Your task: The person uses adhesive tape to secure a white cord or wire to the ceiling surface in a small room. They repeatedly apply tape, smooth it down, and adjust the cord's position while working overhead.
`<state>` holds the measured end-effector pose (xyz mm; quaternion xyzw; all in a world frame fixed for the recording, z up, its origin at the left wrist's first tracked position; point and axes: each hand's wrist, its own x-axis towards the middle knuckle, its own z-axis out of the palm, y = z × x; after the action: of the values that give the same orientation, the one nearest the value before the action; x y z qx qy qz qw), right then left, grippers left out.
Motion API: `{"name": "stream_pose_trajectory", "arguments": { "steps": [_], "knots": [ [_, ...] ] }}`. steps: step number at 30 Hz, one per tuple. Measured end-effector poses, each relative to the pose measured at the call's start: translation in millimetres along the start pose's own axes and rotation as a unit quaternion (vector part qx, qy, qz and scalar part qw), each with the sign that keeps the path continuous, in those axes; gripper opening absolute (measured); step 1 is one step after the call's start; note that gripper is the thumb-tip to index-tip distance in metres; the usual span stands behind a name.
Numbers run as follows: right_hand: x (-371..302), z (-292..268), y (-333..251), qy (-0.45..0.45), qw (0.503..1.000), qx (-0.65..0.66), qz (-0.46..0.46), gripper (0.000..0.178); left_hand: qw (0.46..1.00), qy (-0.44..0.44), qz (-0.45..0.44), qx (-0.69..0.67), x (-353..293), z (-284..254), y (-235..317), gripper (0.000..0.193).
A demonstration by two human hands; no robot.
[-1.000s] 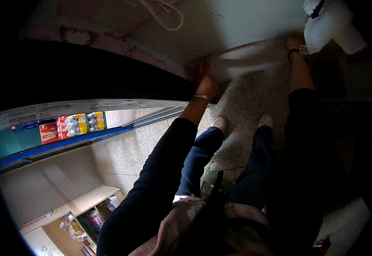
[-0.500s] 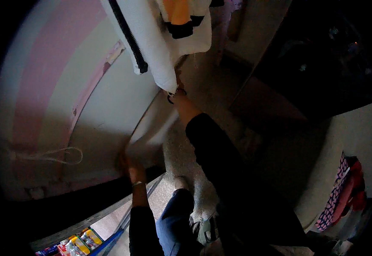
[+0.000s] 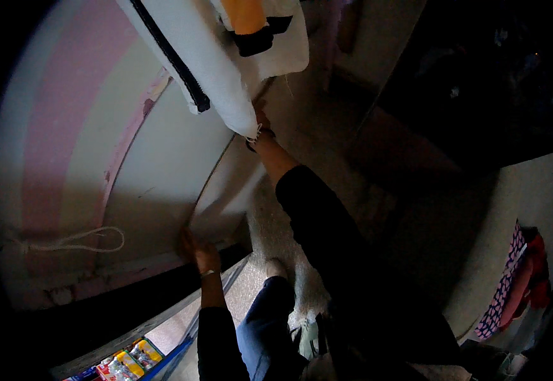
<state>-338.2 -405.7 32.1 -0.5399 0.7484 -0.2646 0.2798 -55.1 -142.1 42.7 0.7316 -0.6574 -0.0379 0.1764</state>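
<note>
Both hands at the edge of a pale panel (image 3: pixel 168 143), which lies towards 10 o'clock. The left hand (image 3: pixel 204 255), between 7 and 8 o'clock, has its fingers at the edge; the right hand (image 3: pixel 262 119), near 12, is partly behind a white garment (image 3: pixel 225 76). How far either is open, or whether it grips, cannot be told in shadow. Even pressure from both hands, clear of the garment, would probably serve best. Print on the cartons (image 3: pixel 144 357), at 7 o'clock, is illegible.
</note>
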Motion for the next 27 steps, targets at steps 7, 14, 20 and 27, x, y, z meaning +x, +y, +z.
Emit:
{"name": "stream_pose_trajectory", "arguments": {
  "steps": [7,14,20,27],
  "knots": [
    [1,2,0,-0.003,1.000,0.003,-0.002,0.047,0.999,0.011,0.032,0.012,2,5,-14,0.069],
    [9,22,-2,0.009,0.998,-0.035,-0.057,0.050,0.920,-0.054,0.152,0.358,0,32,-63,0.064],
    [53,41,78,0.130,0.931,-0.268,-0.210,0.053,0.975,-0.087,0.135,0.153,25,-3,70,0.066],
    [42,72,35,0.066,0.979,0.113,-0.159,0.055,0.865,-0.210,0.239,0.389,43,-5,65,0.067]
  ]
}}
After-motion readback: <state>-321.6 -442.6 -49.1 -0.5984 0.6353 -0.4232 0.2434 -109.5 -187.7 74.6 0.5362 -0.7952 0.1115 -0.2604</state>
